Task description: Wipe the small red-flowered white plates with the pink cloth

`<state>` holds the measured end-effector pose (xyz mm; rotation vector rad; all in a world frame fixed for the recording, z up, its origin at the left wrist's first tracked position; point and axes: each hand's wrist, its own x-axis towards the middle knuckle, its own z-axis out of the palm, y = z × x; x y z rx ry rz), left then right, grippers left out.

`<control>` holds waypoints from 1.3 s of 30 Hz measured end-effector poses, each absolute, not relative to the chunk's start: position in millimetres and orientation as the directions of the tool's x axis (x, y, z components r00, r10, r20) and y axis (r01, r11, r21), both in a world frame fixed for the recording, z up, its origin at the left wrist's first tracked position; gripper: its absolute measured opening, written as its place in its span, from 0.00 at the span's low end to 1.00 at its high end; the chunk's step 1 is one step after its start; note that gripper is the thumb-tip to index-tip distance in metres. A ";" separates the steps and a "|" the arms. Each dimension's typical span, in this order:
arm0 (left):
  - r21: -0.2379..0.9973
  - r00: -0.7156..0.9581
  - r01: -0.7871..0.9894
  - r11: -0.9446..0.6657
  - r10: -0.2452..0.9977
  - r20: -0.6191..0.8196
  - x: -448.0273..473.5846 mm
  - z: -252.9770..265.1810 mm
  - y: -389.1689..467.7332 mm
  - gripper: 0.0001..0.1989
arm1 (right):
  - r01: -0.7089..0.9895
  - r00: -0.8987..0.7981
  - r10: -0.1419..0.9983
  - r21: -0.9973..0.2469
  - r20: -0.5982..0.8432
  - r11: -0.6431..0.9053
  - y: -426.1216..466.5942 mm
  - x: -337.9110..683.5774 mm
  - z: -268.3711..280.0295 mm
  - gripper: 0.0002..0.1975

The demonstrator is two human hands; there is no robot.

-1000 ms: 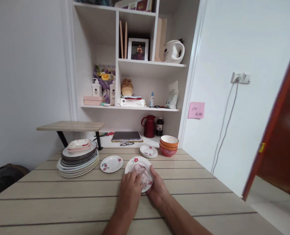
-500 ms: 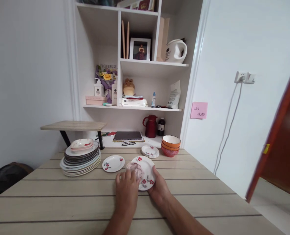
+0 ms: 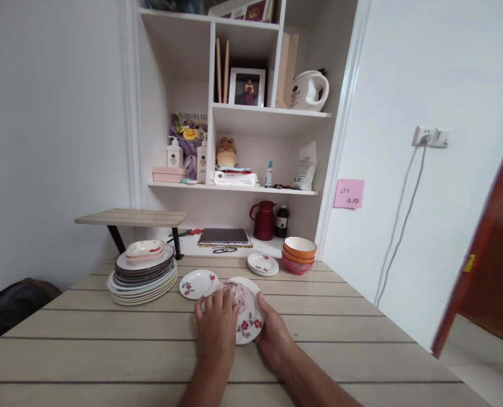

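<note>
Tilted above the table is a small white plate (image 3: 248,316) with red flowers near its rim. My right hand (image 3: 272,330) grips its right edge, thumb on the face and fingers behind. A crumpled pale pink cloth (image 3: 235,294) lies against the plate's upper left face, under the fingers of my left hand (image 3: 217,319), which press it there. Just left of these, a matching flowered plate (image 3: 198,284) rests flat on the table. Behind them stands a short stack of smaller flowered plates (image 3: 263,263).
A tall stack of plates (image 3: 143,277), topped by small dishes, stands at the left beside a raised wooden stand (image 3: 130,216). Stacked bowls (image 3: 299,254) sit at the back right. Behind the table are a laptop (image 3: 223,236), eyeglasses (image 3: 225,250) and a red jug (image 3: 264,220).
The held plate and both hands have shifted slightly left and down. My left hand and the cloth have moved towards the plate's upper part, covering its upper flower. The view has shifted a little.
</note>
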<state>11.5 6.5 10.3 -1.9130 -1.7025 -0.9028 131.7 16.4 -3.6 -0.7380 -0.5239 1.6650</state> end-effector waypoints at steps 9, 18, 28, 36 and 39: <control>0.079 0.264 0.895 -0.438 0.666 0.698 24.2 -5.4 4.0 0.11 | -0.690 -0.112 0.977 -0.693 -0.181 -0.208 21.0 146.6 -0.2 0.22; 0.078 0.124 0.948 -0.307 0.585 0.802 18.1 4.7 4.5 0.16 | -0.676 -0.144 0.980 -0.710 -0.137 -0.199 14.7 135.4 -3.2 0.21; 0.036 0.270 0.907 -0.419 0.645 0.715 32.3 -4.7 -3.0 0.11 | -0.736 -0.127 0.967 -0.632 -0.222 -0.242 19.2 149.6 3.2 0.27; 0.114 0.105 0.959 -0.260 0.698 0.709 22.9 1.6 5.3 0.11 | -0.661 -0.103 0.975 -0.719 -0.198 -0.216 20.2 138.5 -6.6 0.23; 0.107 0.052 0.977 -0.182 0.699 0.713 20.0 3.0 4.2 0.11 | -0.681 -0.079 0.975 -0.703 -0.208 -0.205 22.1 139.0 -8.3 0.23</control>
